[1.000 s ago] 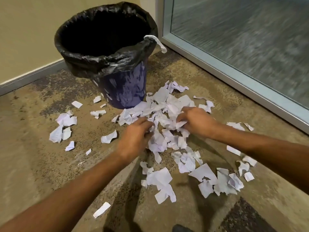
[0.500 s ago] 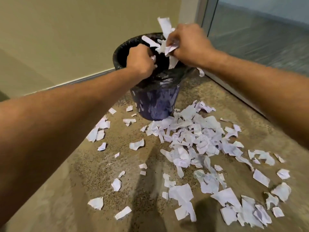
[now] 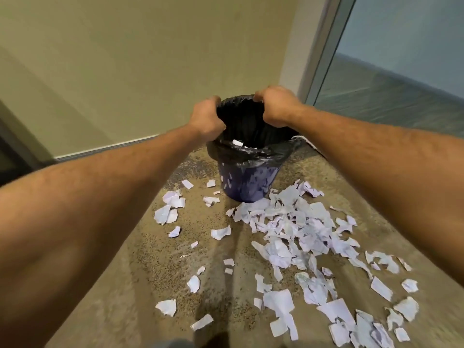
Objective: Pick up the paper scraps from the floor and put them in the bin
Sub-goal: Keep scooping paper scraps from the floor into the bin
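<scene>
A purple bin (image 3: pixel 247 182) with a black liner (image 3: pixel 251 153) stands on the floor by the wall. Both my hands hover over its mouth. My left hand (image 3: pixel 207 119) is above the left rim and my right hand (image 3: pixel 275 106) above the far rim. Their fingers curl downward and no paper shows in either. One white scrap (image 3: pixel 237 142) lies inside the liner. Several torn white paper scraps (image 3: pixel 288 229) litter the floor in front of and to the right of the bin. Smaller scraps (image 3: pixel 169 209) lie to its left.
A beige wall (image 3: pixel 150 59) with a grey skirting runs behind the bin. A glass door with a metal frame (image 3: pixel 324 54) stands at the right. The floor (image 3: pixel 140 285) is speckled brown carpet.
The handful of scraps both hands held above the bin is gone from them; a scrap now lies in the liner. Earlier both hands gathered scraps from the floor pile.
</scene>
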